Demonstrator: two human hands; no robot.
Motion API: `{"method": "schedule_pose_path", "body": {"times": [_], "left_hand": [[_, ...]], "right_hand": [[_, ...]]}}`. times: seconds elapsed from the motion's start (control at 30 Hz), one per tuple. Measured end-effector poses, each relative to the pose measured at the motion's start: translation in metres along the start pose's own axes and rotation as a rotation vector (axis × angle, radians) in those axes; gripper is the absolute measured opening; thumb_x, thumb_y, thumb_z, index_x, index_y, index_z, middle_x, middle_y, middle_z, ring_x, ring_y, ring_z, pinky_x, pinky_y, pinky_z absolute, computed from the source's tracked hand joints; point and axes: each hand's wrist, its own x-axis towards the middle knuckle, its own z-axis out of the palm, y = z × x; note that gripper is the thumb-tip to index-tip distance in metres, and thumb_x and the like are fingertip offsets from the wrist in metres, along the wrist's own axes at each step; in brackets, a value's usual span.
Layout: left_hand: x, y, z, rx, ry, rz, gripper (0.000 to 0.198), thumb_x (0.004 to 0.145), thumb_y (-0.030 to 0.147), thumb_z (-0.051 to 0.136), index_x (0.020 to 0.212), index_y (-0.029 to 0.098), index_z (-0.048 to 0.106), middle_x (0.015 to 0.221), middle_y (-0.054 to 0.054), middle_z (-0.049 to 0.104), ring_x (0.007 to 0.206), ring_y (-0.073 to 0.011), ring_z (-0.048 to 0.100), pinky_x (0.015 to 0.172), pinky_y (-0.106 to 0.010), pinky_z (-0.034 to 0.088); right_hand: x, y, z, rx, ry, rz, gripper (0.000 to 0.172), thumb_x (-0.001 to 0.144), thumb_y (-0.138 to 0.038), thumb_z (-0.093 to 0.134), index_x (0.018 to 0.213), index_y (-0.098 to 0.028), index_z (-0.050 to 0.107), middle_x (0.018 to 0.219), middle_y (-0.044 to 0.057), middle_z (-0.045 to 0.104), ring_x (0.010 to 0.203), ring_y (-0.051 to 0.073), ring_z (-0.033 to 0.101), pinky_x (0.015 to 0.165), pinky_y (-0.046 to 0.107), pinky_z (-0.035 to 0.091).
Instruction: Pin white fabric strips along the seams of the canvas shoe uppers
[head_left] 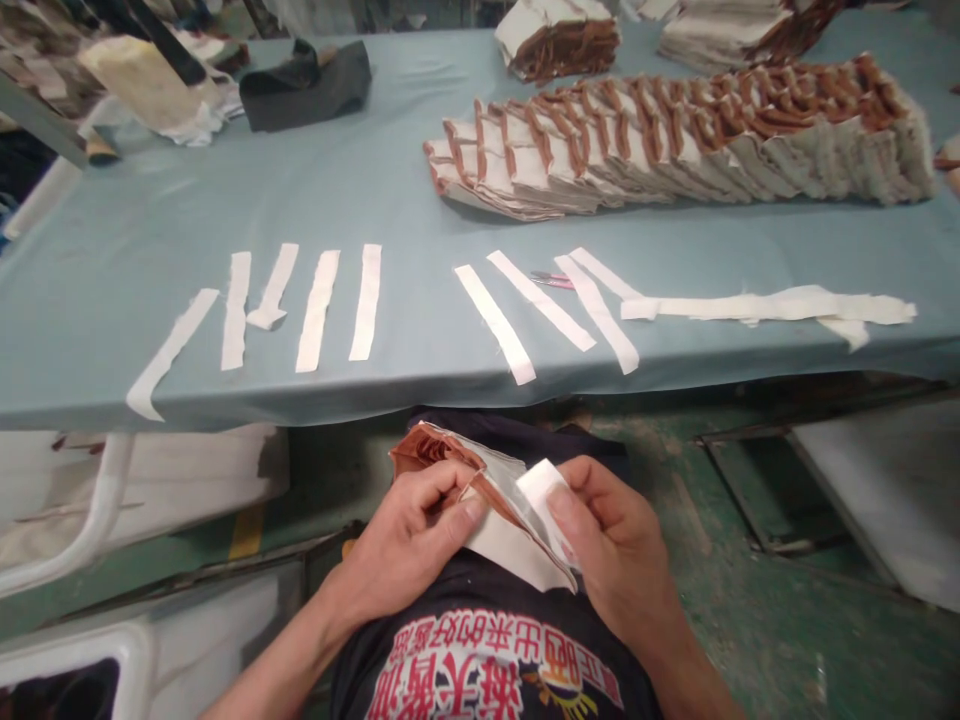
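Below the table's front edge, my left hand (409,540) and my right hand (611,540) both pinch one folded piece of brown-and-white material (495,500). The left fingers are closed on its brown edge. My right thumb and fingers press a short white strip (538,487) onto its white side. The piece sits over my lap, above a dark printed shirt.
The blue-grey table (420,200) carries several white strips (319,310), more strips (540,305), small scissors (553,279), a long overlapped row of brown-and-white pieces (675,140), further stacks (559,35) and dark cloth (307,85). White bins (75,660) stand at lower left. A green floor lies at right.
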Motion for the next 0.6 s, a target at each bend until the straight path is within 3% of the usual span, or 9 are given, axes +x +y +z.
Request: {"method": "schedule_pose_path", "body": {"times": [0.13,0.33,0.6], "left_hand": [[0.009,0.003,0.002,-0.068,-0.026,0.063,0.024,0.099,0.029,0.057,0.082,0.016,0.067,0.074,0.001,0.06,0.065,-0.0111,0.047,0.061,-0.021,0.039],[0.011,0.002,0.007,-0.157,0.024,0.094,0.018,0.094,0.026,0.059,0.082,0.016,0.068,0.068,0.003,0.057,0.061,-0.0104,0.045,0.057,-0.021,0.036],[0.011,0.002,0.009,-0.164,0.05,0.139,0.017,0.094,0.022,0.057,0.086,0.018,0.071,0.078,0.002,0.067,0.069,-0.0123,0.054,0.064,-0.022,0.042]], "right_hand": [[-0.011,-0.021,0.0,-0.079,-0.121,-0.012,0.027,0.09,-0.039,0.066,0.071,-0.02,0.061,0.055,-0.005,0.053,0.048,0.01,0.041,0.045,0.022,0.029],[-0.008,-0.016,0.015,-0.189,0.028,-0.124,0.03,0.094,-0.042,0.064,0.074,-0.021,0.06,0.055,-0.006,0.052,0.047,0.009,0.043,0.044,0.021,0.031],[-0.005,-0.022,0.022,-0.212,0.08,-0.14,0.027,0.094,-0.042,0.065,0.077,-0.023,0.056,0.056,-0.008,0.052,0.046,0.009,0.045,0.043,0.021,0.032]]}}
